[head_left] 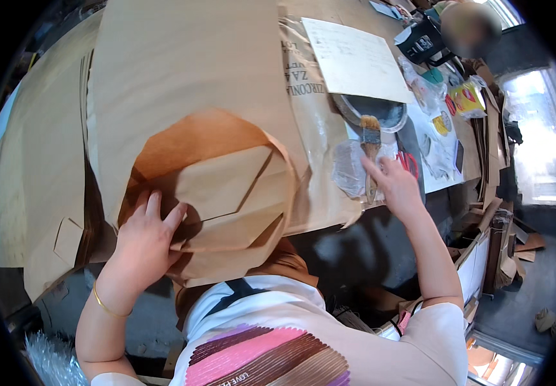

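Note:
A large brown paper bag [194, 71] lies on the table in front of me, its near end opened into a rounded, folded bottom [220, 186]. My left hand [146, 235] rests on the left side of that opened end, fingers apart and pressing on the paper. To the right, my right hand [395, 183] has its fingers on the handle of a paintbrush [370, 138], whose bristles point away from me. Under the brush lies a crumpled clear plastic sheet [348, 170]. Just beyond it stands a round basin [393, 116], partly covered by a white board [355, 61].
More flat paper bags [53, 167] are stacked at left, overhanging the table edge. Red-handled scissors [408, 162] lie beside my right hand. A yellow packet [467, 100] and a black container [422, 42] stand farther right. Another person [471, 29] is at the far right.

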A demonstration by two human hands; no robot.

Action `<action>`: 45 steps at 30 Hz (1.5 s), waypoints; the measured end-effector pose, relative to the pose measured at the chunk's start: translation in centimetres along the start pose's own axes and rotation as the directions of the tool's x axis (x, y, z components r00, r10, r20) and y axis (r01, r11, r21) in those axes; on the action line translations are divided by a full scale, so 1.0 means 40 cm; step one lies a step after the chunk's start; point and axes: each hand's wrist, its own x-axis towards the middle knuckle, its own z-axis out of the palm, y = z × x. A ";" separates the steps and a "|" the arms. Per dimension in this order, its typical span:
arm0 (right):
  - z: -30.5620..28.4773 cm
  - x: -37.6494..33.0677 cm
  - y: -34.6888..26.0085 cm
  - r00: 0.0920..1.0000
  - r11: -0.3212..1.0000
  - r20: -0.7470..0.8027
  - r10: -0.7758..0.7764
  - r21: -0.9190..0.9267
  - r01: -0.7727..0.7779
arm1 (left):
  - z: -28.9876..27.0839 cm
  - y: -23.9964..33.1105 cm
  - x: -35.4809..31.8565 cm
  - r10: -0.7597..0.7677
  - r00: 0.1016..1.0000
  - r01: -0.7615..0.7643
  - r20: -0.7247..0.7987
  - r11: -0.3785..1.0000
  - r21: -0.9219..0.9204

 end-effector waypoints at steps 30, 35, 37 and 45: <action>0.008 0.178 0.418 0.860 -0.005 0.336 0.385 0.932 -0.362 | -0.043 0.063 -0.023 -0.302 0.941 0.292 -0.152 0.953 -0.083; 0.060 0.159 0.340 0.776 -0.569 0.225 0.589 0.798 0.200 | -0.022 -0.005 -0.018 -0.188 0.959 0.120 -0.211 0.947 -0.298; -0.024 0.172 0.165 0.650 -0.547 0.248 0.719 0.779 0.307 | -0.012 -0.043 -0.023 -0.148 0.958 0.051 -0.247 0.932 -0.360; -0.175 0.248 -0.574 0.977 -0.127 -0.020 0.211 0.991 0.048 | 0.039 -0.097 -0.024 -0.027 0.961 -0.133 -0.275 0.827 -0.546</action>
